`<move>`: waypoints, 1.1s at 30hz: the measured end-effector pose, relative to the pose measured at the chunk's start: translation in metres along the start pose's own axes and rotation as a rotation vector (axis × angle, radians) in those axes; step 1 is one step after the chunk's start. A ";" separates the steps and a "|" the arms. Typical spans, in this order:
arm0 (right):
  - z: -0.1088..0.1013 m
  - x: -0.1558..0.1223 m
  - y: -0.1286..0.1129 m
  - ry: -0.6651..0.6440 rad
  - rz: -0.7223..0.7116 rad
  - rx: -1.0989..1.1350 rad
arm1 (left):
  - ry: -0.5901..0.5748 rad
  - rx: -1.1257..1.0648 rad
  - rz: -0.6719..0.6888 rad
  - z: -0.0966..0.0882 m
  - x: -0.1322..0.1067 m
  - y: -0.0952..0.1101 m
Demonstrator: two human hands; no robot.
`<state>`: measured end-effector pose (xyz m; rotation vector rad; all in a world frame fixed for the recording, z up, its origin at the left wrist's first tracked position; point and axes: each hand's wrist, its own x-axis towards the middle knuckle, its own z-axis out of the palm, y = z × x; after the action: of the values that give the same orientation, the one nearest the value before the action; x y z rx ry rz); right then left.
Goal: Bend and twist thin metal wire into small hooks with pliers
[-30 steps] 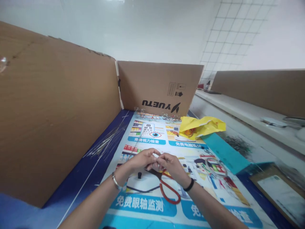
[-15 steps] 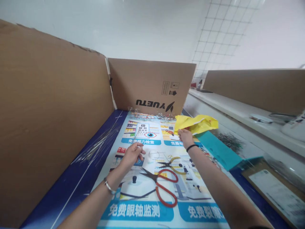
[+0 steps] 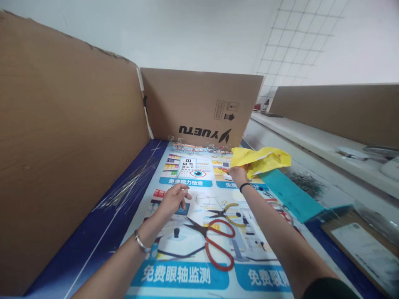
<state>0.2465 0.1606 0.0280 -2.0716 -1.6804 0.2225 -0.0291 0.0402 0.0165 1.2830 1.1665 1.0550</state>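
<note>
Wall (image 3: 199,33), far: plain, smooth, pale blue-grey, turning whiter toward the right. Grid (image 3: 293,39) of thin dark lines, far right. Light: soft, diffuse.

Left cardboard panel (image 3: 71,137): large, brown, upright, top edge rough. Far cardboard panel (image 3: 168,104): upright, printed in black with an inverted "YUETU" and shipping marks; white strip (image 3: 141,79) along the corner where the two meet.

Ledge (image 3: 311,132), right: white, long, running from near to far. Right cardboard panel (image 3: 343,112): brown, low, standing along it. Bottle (image 3: 265,106), small and dark, at its far end.

Table (image 3: 71,261): dark blue, one pale line (image 3: 93,251) on its left side; covered by a printed poster (image 3: 218,286) with Chinese lettering on blue bands.
</note>
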 end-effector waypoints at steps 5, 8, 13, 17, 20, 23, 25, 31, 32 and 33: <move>-0.017 -0.041 -0.010 -0.076 -0.081 0.085 | 0.081 -0.065 0.061 0.001 -0.005 0.014; -0.017 -0.100 -0.034 -0.230 -0.239 0.188 | 0.186 -0.205 0.131 0.002 -0.015 0.036; -0.012 -0.211 -0.090 -0.589 -0.547 0.559 | 0.222 -0.360 0.347 0.012 -0.050 0.074; -0.006 -0.249 -0.114 -0.540 -0.607 0.681 | 0.166 -0.401 0.368 0.029 -0.074 0.085; 0.000 -0.250 -0.112 -0.585 -0.594 0.745 | 0.130 -0.349 0.361 0.037 -0.081 0.087; -0.001 -0.239 -0.098 -0.617 -0.564 0.780 | 0.121 -0.188 0.371 0.028 -0.075 0.090; -0.007 -0.227 -0.084 -0.615 -0.477 0.825 | 0.124 -0.039 0.412 0.010 -0.062 0.089; -0.027 -0.177 -0.037 -0.469 -0.148 0.915 | 0.123 0.768 0.184 -0.064 -0.004 0.045; -0.027 -0.170 -0.029 -0.410 -0.131 0.933 | 0.135 0.876 0.106 -0.071 0.003 0.035; -0.025 -0.163 -0.022 -0.321 -0.096 0.968 | 0.142 0.959 0.031 -0.075 0.008 0.025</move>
<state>0.1982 0.0018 0.0340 -1.2539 -1.3908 1.1285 -0.1006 0.0590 0.0452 1.9651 1.8751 0.5940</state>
